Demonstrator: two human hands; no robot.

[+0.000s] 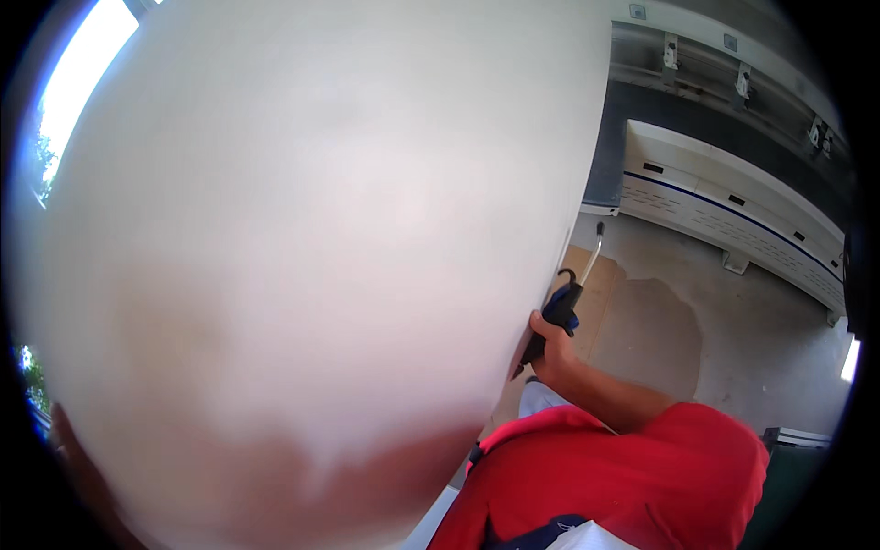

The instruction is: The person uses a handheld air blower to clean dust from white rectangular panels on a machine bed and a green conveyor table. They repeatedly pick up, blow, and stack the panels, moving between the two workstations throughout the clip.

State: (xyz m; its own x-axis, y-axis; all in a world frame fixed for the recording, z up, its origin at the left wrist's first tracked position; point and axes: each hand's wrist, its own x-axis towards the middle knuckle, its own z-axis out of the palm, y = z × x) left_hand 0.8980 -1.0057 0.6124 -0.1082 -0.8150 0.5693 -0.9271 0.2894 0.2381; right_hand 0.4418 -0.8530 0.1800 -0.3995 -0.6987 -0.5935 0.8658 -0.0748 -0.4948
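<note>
A large, smooth white panel [367, 183] fills most of the view, close in front of me. My right hand [553, 355] is closed around the black and blue handle of an air blow gun [561, 310], beside the panel's right edge. The gun's thin, bent metal nozzle points up and away, ending in a black tip. A small hook curves from its top. At the far left rim, my left hand [62, 438] is dark and only partly seen. It appears closed on the panel's left edge, though most of its fingers are hidden.
Beyond the panel at the right stands a long white bench unit [706, 211] with a dark top and metal fittings along its back. A brown cardboard sheet [600, 284] lies on the grey floor [761, 330]. A dark green object [793, 481] is at the lower right.
</note>
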